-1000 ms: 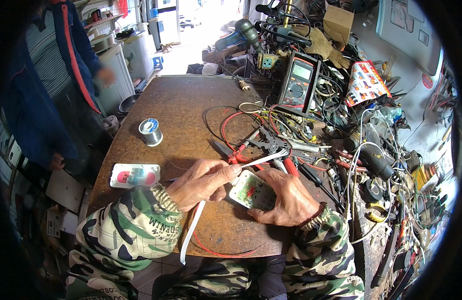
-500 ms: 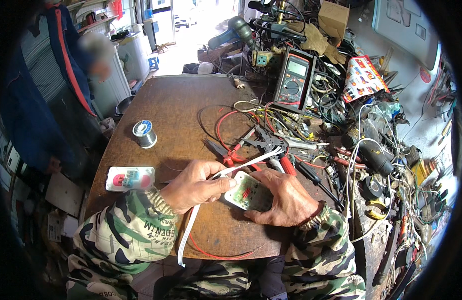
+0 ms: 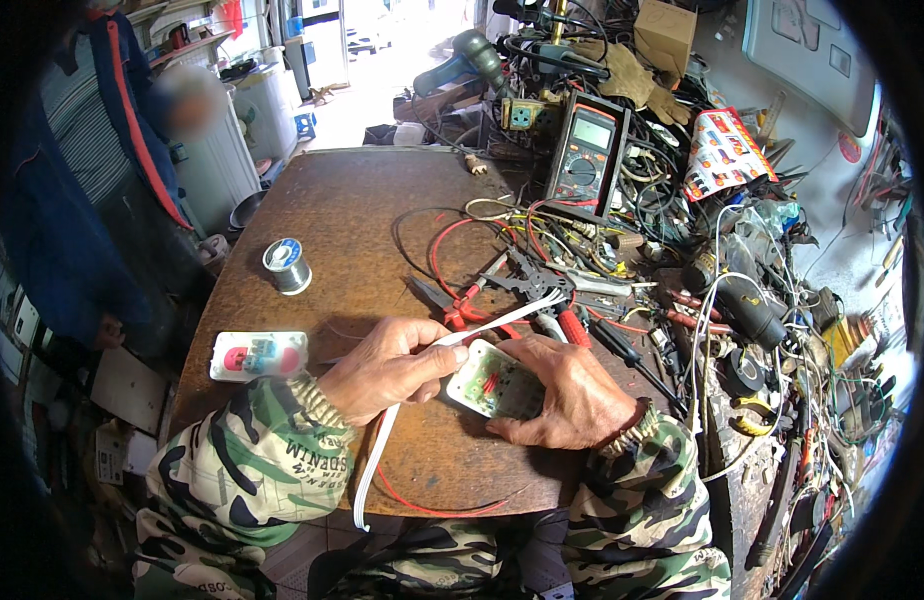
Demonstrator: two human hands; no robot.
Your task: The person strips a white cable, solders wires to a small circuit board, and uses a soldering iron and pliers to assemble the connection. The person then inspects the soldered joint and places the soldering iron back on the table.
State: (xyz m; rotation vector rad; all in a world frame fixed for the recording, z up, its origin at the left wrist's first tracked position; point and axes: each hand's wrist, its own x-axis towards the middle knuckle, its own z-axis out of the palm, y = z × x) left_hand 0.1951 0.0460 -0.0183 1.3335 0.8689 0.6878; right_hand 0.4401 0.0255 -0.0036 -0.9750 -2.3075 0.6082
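Observation:
My left hand (image 3: 390,370) is closed on a flat white cable (image 3: 379,460). One end of the cable hangs past the table's near edge, and the other, with split wire ends, reaches right over the pliers. My right hand (image 3: 572,395) wraps round the right side of a small white plastic case (image 3: 464,384), which is open side up. Inside it I see a green circuit board with short red wires. My left fingertips are close by the case's upper left edge; whether they touch it I cannot tell. Red-handled pliers (image 3: 460,303) lie just beyond my hands.
A white cover (image 3: 222,358) with pink and blue parts lies left; a solder spool (image 3: 287,266) stands behind it. Wire strippers (image 3: 535,283), a multimeter (image 3: 586,157) and tangled cables (image 3: 642,200) crowd the right. A red wire (image 3: 432,512) runs along the near edge. Another person stands far left.
Both hands keep their holds, on the cable and the case, with hardly any shift. The left fingers and the cable have moved very slightly.

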